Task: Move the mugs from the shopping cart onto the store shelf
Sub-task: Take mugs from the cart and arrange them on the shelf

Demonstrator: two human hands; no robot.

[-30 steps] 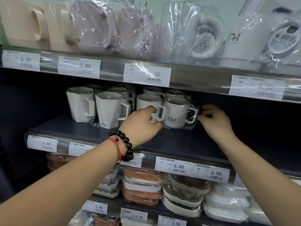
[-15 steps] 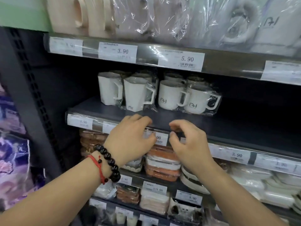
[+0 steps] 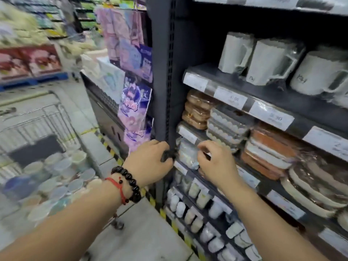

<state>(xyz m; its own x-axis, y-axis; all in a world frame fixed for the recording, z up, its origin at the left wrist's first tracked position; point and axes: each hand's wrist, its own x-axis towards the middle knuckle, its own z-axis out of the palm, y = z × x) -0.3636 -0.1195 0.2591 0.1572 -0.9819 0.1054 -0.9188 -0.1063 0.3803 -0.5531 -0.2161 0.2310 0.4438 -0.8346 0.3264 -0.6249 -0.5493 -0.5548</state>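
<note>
Curling loosely over nothing, both sets of fingers: left hand (image 3: 150,162) and right hand (image 3: 216,162) side by side, empty, in front of the dark shelf post (image 3: 165,91). Down and leftward from half a second ago, when both hovered just under the mug shelf's front edge; a second ago both touching the round mugs there. Beaded bracelet (image 3: 130,183) and red string (image 3: 116,187) on the left wrist. View swung left as well, blurred by the turn.

Up at the right, on the store shelf (image 3: 263,95): wrapped white mugs (image 3: 273,61) standing upright in a row, two angular ones to the left, round ones to the right, handles pointing right, well above the hands. Price tags (image 3: 229,97) along the shelf's front lip. One level down, stacked wrapped trays (image 3: 271,149), brown, white and orange. Lower still, rows of small cups, too blurred to tell apart.

At the left, now in sight, shopping cart (image 3: 45,117) of wire mesh on the tiled floor, holding many wrapped mugs and cups (image 3: 62,178), rims up, packed close together; colours pale, details smeared. Hanging packets (image 3: 131,72) on the shelf's end panel, between cart and post.
</note>
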